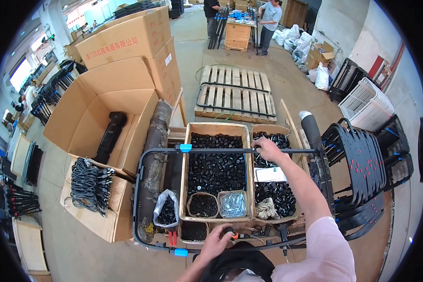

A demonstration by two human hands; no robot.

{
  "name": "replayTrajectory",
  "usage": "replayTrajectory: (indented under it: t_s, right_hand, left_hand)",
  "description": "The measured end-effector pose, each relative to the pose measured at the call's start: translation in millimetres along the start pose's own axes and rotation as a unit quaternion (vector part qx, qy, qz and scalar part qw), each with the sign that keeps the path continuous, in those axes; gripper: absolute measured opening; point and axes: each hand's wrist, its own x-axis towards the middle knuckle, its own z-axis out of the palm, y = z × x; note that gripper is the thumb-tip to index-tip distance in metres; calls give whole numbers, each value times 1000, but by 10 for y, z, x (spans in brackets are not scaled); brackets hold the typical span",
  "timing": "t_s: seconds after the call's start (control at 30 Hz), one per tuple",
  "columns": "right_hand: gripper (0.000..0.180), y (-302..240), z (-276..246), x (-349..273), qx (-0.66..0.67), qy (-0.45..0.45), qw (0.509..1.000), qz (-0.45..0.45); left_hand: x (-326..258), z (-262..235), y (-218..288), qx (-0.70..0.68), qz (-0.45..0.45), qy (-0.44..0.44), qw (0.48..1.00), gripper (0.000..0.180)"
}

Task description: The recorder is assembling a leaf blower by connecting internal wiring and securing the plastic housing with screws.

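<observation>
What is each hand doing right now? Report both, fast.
Left hand: fingers closed on the near bar of the black tube frame.
Right hand: fingers closed on the frame's far bar.

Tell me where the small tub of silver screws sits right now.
In the head view, the tub of silver screws sits at the near end of the big wooden crate, right of a tub of black parts, beyond the left hand.
</observation>
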Motion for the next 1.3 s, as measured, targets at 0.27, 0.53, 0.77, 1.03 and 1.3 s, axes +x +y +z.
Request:
replayTrajectory:
  t_s: [0.27, 0.53, 0.77, 1.03, 1.3]
  right_hand:
    - [31, 135, 60, 129, -172, 11, 985, -25]
    - [47, 136, 63, 156, -146, 14, 989, 7]
    - [48, 75, -136, 292, -213, -72, 974, -12]
    - [42, 240, 118, 253, -126, -19, 992, 20]
    - [31, 397, 225, 331, -45, 2, 999, -29]
  left_hand:
    - [-241, 416, 246, 53, -2, 17, 998, 39]
    - [-432, 834, -43, 84, -11, 67, 994, 39]
    - [-476, 974, 91, 127, -38, 44, 990, 43]
    - [-593, 1205, -75, 196, 25, -72, 978, 40]
    - [-534, 1228, -31, 170, 26, -119, 978, 42]
